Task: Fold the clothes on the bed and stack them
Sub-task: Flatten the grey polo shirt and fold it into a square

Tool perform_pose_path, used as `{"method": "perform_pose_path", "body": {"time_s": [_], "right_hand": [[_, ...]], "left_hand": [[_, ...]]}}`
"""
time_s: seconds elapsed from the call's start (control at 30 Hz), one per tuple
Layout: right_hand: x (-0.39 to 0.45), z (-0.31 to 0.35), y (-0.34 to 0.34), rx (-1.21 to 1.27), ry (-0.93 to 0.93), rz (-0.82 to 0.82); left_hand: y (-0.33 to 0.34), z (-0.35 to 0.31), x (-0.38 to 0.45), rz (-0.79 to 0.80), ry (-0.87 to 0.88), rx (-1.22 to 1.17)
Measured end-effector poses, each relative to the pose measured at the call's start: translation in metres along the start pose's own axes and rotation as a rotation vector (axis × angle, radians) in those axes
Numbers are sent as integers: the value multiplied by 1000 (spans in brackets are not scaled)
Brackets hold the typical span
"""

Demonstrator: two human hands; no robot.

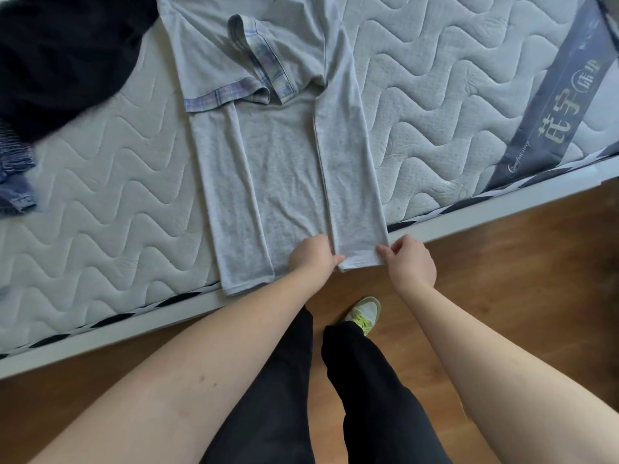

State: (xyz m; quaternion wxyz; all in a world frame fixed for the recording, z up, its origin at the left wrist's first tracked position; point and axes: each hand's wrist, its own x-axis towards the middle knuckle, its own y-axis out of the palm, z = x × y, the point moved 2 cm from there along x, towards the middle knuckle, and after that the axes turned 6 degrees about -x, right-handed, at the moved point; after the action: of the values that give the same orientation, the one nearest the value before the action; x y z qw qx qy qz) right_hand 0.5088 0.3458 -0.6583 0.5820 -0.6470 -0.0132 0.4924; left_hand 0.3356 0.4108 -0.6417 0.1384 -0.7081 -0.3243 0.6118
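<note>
A grey shirt (284, 155) lies flat on the bed (100, 195), sides folded inward. Both hands pinch its near hem: left hand (313, 254) inside, right hand (410, 261) at the outer corner.

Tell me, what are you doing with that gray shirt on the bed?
A person is folding a gray shirt spread flat on the mattress. Both long sides are already folded in toward the middle. The left hand and right hand pinch the two corners of the right flap at the hem, by the bed's edge. The plaid-trimmed sleeves lie folded on top. A black garment and a blue denim piece wait unfolded at the left.
</note>
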Motion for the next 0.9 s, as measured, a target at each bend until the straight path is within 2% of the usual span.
{"method": "perform_pose_path", "body": {"time_s": [0.1, 0.23, 0.5, 0.9], "right_hand": [[-1, -1, -6, 18, 23, -34], [2, 18, -21, 103, -75, -113], [22, 95, -47, 147, -297, -146], [51, 202, -72, 114, -398, -146]], "left_hand": [[-6, -1, 6, 20, 12, 48], [-33, -7, 22, -36, 59, -50], [-119, -5, 67, -284, 130, -225], [-237, 11, 122, -381, 264, -391]]}}
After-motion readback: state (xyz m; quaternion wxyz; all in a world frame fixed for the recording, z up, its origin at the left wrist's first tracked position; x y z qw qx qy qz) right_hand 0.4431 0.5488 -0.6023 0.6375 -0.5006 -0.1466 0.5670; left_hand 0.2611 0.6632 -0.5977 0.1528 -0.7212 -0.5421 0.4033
